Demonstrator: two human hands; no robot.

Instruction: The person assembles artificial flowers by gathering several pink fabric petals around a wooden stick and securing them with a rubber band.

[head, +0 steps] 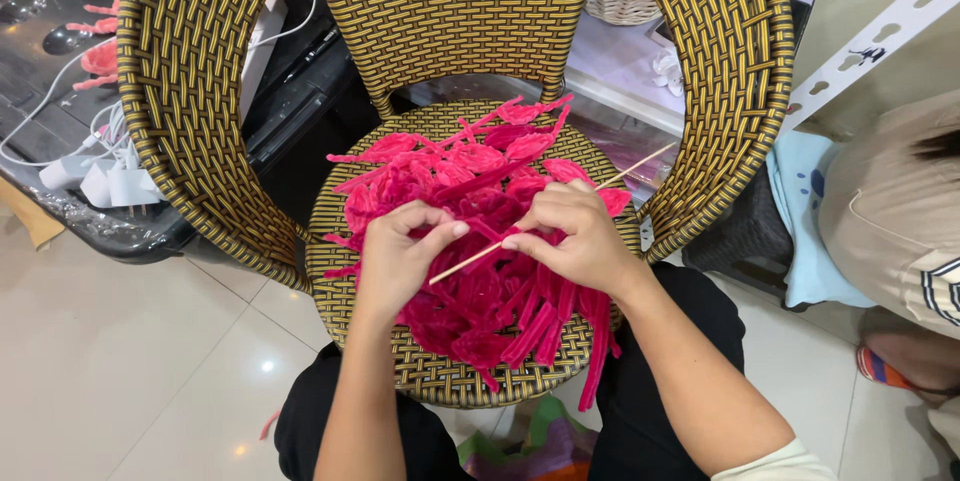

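Hands working over chair seat: left hand (395, 256) and right hand (572, 236) pinching thin pale wooden stick (560, 211) between fingertips. Stick looking light, brittle; gripping mid-length seeming safest. Soft fuzzy pink chenille stems (480, 191) lying heaped beneath on yellow-black woven wicker chair (450, 1).

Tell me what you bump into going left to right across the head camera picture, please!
White chargers → wicker chair → left hand → thin wooden stick → right hand → light blue cloth → another person's beige sleeve.
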